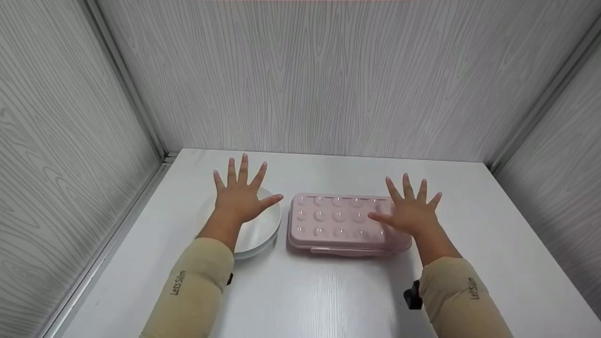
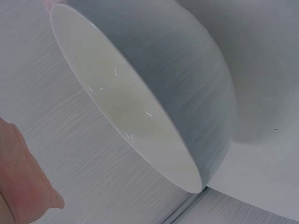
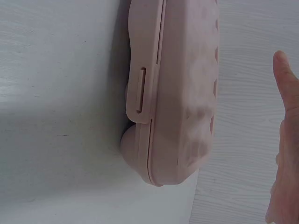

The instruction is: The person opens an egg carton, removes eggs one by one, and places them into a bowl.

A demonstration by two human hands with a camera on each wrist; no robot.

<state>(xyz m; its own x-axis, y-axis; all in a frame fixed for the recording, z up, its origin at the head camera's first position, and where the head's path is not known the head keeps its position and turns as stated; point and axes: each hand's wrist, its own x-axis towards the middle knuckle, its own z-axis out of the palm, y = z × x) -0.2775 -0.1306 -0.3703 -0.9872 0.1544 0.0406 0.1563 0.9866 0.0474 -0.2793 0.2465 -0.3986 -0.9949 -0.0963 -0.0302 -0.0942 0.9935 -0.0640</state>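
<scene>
My left hand (image 1: 238, 202) hovers over a white bowl (image 1: 260, 232), fingers spread wide and holding nothing. In the left wrist view the bowl (image 2: 187, 79) shows a smooth outer wall and a pale, glossy inside, with the hand (image 2: 23, 177) apart from its rim. To the right of the bowl lies a closed pink egg carton (image 1: 328, 223) with rows of round bumps on its lid. Above its right end is my right hand (image 1: 413, 213), also with spread fingers. The right wrist view shows the carton's front latch (image 3: 142, 88) fastened, the hand (image 3: 287, 149) apart from the lid.
Both things stand on a white table (image 1: 300, 291). Grey wood-grain panels rise behind (image 1: 300, 80) and on both sides, with a metal frame strip along the left edge. Each forearm wears a beige sleeve (image 1: 192, 286), and a black device sits at the right wrist.
</scene>
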